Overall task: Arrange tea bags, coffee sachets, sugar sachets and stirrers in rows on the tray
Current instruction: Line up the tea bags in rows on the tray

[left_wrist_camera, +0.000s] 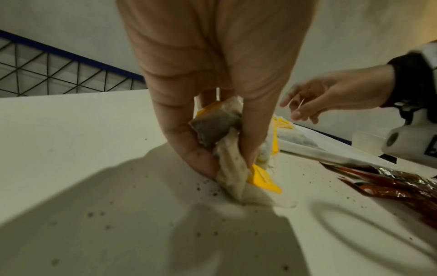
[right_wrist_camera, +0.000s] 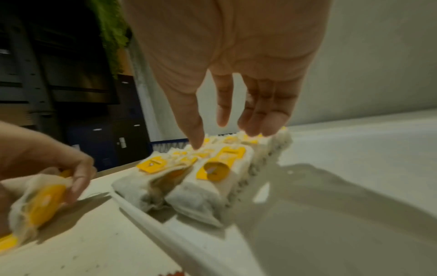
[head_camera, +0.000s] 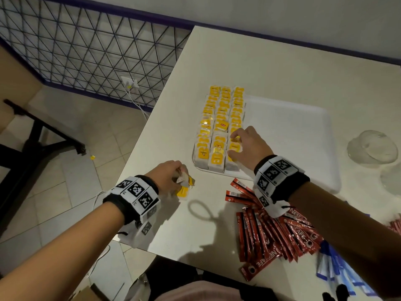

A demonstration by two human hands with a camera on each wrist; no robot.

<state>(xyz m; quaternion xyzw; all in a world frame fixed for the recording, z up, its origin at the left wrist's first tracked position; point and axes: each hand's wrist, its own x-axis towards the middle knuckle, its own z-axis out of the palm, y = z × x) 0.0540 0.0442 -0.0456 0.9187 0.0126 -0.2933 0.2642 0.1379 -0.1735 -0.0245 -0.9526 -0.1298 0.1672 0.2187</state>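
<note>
Three rows of tea bags [head_camera: 221, 127] with yellow tags fill the left part of the white tray [head_camera: 293, 137]. My right hand [head_camera: 249, 146] hovers over the near end of the right row, fingers straight and spread, the tips touching the tea bags [right_wrist_camera: 212, 179]. In the right wrist view the right hand [right_wrist_camera: 227, 138] holds nothing. My left hand [head_camera: 167, 174] grips a small bunch of tea bags [head_camera: 184, 187] against the table, left of the tray's near corner. The left wrist view shows the left hand [left_wrist_camera: 224, 164] pinching those tea bags [left_wrist_camera: 212, 128] between thumb and fingers.
Red coffee sachets [head_camera: 271, 235] lie in a loose pile on the table under my right forearm. Blue and white sugar sachets [head_camera: 338, 268] sit at the near right. A clear glass bowl [head_camera: 372, 146] stands right of the tray. The table's left edge drops to a tiled floor.
</note>
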